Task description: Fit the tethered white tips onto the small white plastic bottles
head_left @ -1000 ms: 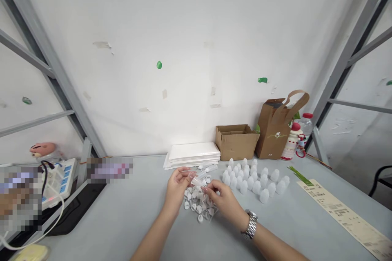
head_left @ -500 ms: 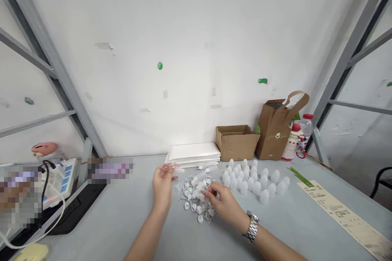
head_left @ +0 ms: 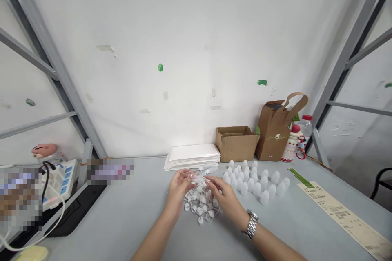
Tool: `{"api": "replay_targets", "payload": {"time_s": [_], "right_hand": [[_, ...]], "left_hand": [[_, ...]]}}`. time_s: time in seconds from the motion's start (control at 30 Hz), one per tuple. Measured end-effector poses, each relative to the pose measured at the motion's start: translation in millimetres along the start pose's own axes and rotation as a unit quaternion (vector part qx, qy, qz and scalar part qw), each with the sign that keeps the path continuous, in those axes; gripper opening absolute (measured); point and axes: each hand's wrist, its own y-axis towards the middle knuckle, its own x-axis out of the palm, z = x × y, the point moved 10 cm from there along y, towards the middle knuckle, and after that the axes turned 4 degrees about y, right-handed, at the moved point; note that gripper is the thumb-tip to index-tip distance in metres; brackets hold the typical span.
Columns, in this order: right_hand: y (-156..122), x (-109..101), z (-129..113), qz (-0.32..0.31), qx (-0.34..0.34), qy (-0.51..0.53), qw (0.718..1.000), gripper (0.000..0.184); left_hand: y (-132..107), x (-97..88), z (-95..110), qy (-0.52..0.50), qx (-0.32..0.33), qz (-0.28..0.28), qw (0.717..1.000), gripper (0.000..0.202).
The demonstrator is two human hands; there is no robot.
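Observation:
My left hand is closed, its fingertips pinching a small translucent plastic tube. Close by on the right, the fingers of my right hand are bent together at the tube's other end; what they pinch is too small to make out. Below both hands lies a pile of small white caps with thin cords. Another translucent tube rests just behind the pile. To the right, several frosted, dome-topped plastic pieces stand upright in loose rows.
A stack of white sheets or flat boxes lies against the wall, beside a cardboard box and a brown paper bag. A printed paper strip lies at right. A power strip with cables stands at left.
My left hand has moved right with the tube, over the pile, to meet my right hand. The right hand has risen slightly from the caps.

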Motion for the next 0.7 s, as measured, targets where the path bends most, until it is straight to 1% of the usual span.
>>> {"api": "replay_targets", "payload": {"time_s": [0.1,0.2,0.27,0.33,0.37,0.4,0.47,0.53,0.57,0.6,0.63,0.7], "right_hand": [[-1.2,2.8,0.1,0.001,-0.001,0.022,1.0,0.028],[-3.2,0.0,-1.1,0.024,-0.006,0.019,1.0,0.026],[-3.3,-5.5,-4.1,0.042,-0.012,0.0,0.999,0.028],[-1.2,-15.7,-11.8,0.063,-0.031,-0.054,0.996,0.03],[0.9,-22.5,-17.0,0.074,-0.043,-0.092,0.992,0.031],[3.6,-30.9,-23.4,0.09,-0.058,-0.146,0.983,0.031],[12.6,-48.8,-29.8,0.107,-0.061,-0.185,0.975,0.032],[25.2,-64.9,-33.7,0.109,-0.059,-0.228,0.966,0.029],[32.3,-71.2,-34.9,0.106,-0.058,-0.255,0.959,0.026],[39.5,-76.1,-35.3,0.102,-0.057,-0.284,0.952,0.024],[46.5,-80.3,-34.8,0.1,-0.055,-0.312,0.943,0.022],[58.9,-84.9,-30.6,0.097,-0.047,-0.364,0.925,0.02]], "left_hand": [[-3.8,12.6,-2.8,0.011,-0.007,-0.044,0.999,0.033],[-3.5,20.0,-5.1,0.055,0.01,-0.075,0.996,0.029],[-1.6,21.0,-4.9,0.107,0.04,-0.081,0.99,0.026],[0.1,16.6,1.3,0.199,0.102,-0.059,0.973,0.022],[0.0,13.4,6.5,0.261,0.143,-0.037,0.954,0.019],[-1.0,10.9,11.8,0.329,0.183,-0.015,0.926,0.018],[-2.5,9.2,16.3,0.455,0.234,0.014,0.859,0.019],[-0.3,8.9,11.4,0.551,0.238,0.018,0.8,0.024],[1.6,8.7,7.1,0.586,0.23,0.014,0.776,0.026],[3.6,8.9,2.7,0.613,0.222,0.006,0.759,0.027],[5.3,9.3,-1.1,0.629,0.216,-0.002,0.746,0.027],[7.6,10.4,-5.9,0.642,0.21,-0.015,0.737,0.027]]}}
